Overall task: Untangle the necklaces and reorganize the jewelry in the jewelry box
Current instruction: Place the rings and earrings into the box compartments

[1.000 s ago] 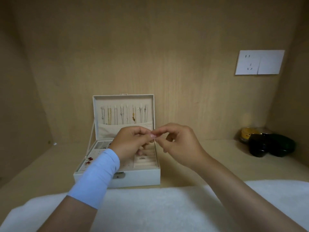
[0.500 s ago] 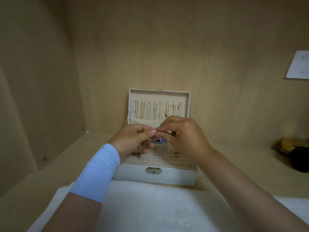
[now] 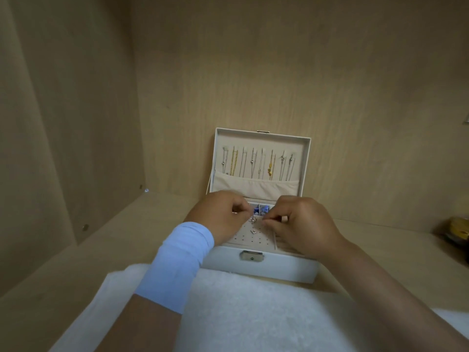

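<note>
A white jewelry box [image 3: 279,269] stands open on the wooden shelf, its lid upright. Several silver and gold necklaces [image 3: 258,162] hang in a row inside the lid above a cloth pocket. My left hand [image 3: 219,215], with a light blue wrist sleeve, hovers over the box's left side, fingers curled and pinching a small silver piece [image 3: 252,219]. My right hand [image 3: 302,223] is over the right side, its fingertips pinched together just above the perforated earring panel [image 3: 251,238]. A small stud [image 3: 253,231] sits on the panel. Blue items [image 3: 261,210] lie in a rear compartment.
A white towel [image 3: 241,313] covers the shelf in front of the box. Wooden walls close in at the left and back. A dark dish with something yellow [image 3: 456,235] sits at the far right edge.
Both hands have dropped from in front of the lid down to the earring panel and moved slightly apart. The view has shifted left and closer.
</note>
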A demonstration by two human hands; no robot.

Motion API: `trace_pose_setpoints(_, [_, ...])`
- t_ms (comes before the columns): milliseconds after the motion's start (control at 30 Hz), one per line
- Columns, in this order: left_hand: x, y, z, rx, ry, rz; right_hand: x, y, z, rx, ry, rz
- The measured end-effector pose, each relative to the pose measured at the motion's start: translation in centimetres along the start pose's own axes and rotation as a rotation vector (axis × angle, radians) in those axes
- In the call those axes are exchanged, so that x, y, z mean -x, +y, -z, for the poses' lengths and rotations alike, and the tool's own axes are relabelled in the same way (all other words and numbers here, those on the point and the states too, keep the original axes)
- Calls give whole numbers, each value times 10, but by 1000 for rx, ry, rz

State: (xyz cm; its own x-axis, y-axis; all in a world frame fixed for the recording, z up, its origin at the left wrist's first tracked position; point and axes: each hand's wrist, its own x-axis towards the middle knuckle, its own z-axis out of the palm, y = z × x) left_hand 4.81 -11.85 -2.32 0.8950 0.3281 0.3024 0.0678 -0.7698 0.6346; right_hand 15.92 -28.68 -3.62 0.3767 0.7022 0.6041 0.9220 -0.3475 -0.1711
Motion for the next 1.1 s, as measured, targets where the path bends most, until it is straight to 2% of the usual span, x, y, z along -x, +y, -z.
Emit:
trace_pose_setpoints(233, [3, -3, -4, -222, -50, -115, -1, -9, -7, 123, -69, -25])
trace_pose_setpoints(367, [3, -5, -7, -206, -55, -91, -1, -10, -8, 157, -66, 11])
trace_pose_setpoints(567, [0, -8, -8, -226, -57, -110, -3, -13, 4, 223, -246, 58])
trace_pose_setpoints(867, [5, -32, 31, 246, 183, 91, -3, -20, 6, 188, -295, -19])
trace_pose_setpoints(1100, [13, -50, 41, 161, 151, 159, -12, -37, 9, 133, -243, -49])
